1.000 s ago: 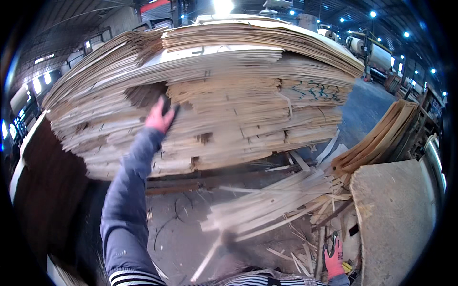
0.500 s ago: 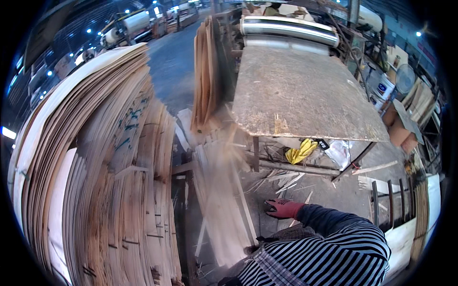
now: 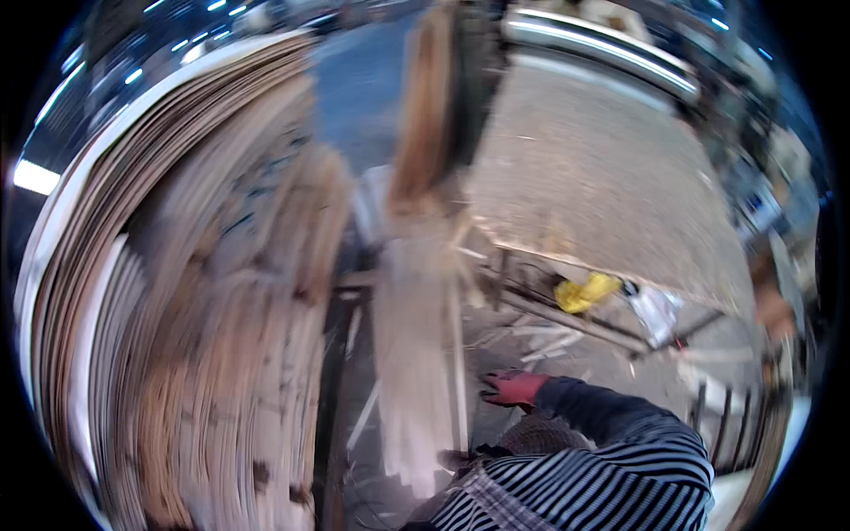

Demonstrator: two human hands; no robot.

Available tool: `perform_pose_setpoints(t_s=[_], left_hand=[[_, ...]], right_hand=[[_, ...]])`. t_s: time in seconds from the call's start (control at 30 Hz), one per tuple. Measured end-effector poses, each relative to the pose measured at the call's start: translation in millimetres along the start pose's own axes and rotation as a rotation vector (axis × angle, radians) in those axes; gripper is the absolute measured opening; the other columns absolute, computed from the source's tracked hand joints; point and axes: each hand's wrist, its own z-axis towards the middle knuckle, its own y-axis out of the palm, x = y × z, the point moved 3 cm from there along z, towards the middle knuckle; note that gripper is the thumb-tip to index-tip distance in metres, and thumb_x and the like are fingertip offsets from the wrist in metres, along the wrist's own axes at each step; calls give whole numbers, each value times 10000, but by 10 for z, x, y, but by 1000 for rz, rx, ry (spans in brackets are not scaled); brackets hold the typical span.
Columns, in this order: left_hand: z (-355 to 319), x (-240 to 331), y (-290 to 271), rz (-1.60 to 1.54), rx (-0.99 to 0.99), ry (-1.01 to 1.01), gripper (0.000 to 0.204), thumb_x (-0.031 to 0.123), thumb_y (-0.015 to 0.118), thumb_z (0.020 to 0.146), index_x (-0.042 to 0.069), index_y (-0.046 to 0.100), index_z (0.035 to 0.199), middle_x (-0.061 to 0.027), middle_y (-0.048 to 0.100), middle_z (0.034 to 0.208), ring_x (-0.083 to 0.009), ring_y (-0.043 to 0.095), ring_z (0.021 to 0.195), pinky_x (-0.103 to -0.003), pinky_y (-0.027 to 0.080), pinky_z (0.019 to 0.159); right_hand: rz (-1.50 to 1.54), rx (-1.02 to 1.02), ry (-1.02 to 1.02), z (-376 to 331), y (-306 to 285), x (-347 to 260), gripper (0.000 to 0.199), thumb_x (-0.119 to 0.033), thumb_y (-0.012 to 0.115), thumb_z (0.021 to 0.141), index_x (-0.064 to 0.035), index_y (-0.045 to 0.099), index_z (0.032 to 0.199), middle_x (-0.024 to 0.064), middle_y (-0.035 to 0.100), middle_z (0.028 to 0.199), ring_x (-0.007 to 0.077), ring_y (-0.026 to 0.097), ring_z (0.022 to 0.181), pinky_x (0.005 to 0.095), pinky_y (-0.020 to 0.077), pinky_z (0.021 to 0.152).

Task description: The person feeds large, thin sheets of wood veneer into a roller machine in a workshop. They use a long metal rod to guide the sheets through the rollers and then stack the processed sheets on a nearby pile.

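My right hand (image 3: 513,388), in a red glove with dark fingertips, hangs over the littered floor at the end of a dark blue sleeve. Its fingers point left and look a little apart, with nothing seen in them. Left of it, a pile of long pale veneer strips (image 3: 412,354) lies lengthwise. Only one arm shows, and my left hand is out of the picture. Motion smears much of the view.
A tall stack of wood veneer sheets (image 3: 239,389) fills the left side. Ahead right stands a worn board-topped table (image 3: 602,177) with a shiny metal roller (image 3: 602,53) behind. Below its edge are a yellow cloth (image 3: 584,292) and a white plastic bag (image 3: 655,314). More veneer (image 3: 425,115) stands upright beside it.
The table, roller and upright veneer have shifted rightward in view as my head turned and tilted. My right hand has moved slightly left in the picture, nearer the strips.
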Motion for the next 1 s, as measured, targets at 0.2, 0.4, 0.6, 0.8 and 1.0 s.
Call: perform_pose_setpoints(t_s=[0.2, 0.4, 0.6, 0.8, 1.0], left_hand=[[-220, 634, -898, -18, 162, -99, 415, 239, 511, 798, 5, 433, 1132, -162, 513, 1040, -242, 504, 940, -311, 413, 798], [-1372, 1407, -739, -334, 238, -344, 393, 215, 506, 804, -4, 436, 1123, -151, 517, 1031, -226, 509, 926, -301, 419, 786], [-2034, 2204, -240, -643, 289, -474, 371, 192, 501, 811, -13, 439, 1114, -141, 521, 1022, -210, 515, 912, -290, 425, 774], [-1974, 2545, -295, -862, 380, -433, 349, 168, 495, 818, -23, 442, 1105, -131, 525, 1013, -194, 521, 897, -280, 432, 762], [-2358, 3044, 334, -1100, 380, -455, 327, 144, 490, 825, -32, 444, 1097, -120, 529, 1004, -178, 526, 883, -269, 438, 750]], right_hand=[[163, 127, -383, 894, -911, -534, 638, -452, 476, 777, -38, 331, 1240, 218, 436, 1161, 353, 440, 1054, 378, 348, 900], [1200, -390, -1050, 1205, -2269, -2369, 701, -311, 549, 801, -94, 145, 1330, 79, 257, 1332, 209, 274, 1207, 346, 312, 940], [1711, -770, -944, 1040, -3189, -3470, 925, -697, 546, 586, -153, 258, 1277, 121, 287, 1281, 285, 308, 1136, 523, 319, 857], [1758, -381, -902, 1134, -3104, -3837, 512, -423, 505, 772, -141, 393, 1184, 91, 449, 1154, 263, 437, 1034, 451, 379, 852], [1842, -443, -767, 937, -3338, -2804, 401, -318, 510, 783, -76, 455, 1098, 109, 527, 1013, 266, 516, 910, 414, 419, 810]])
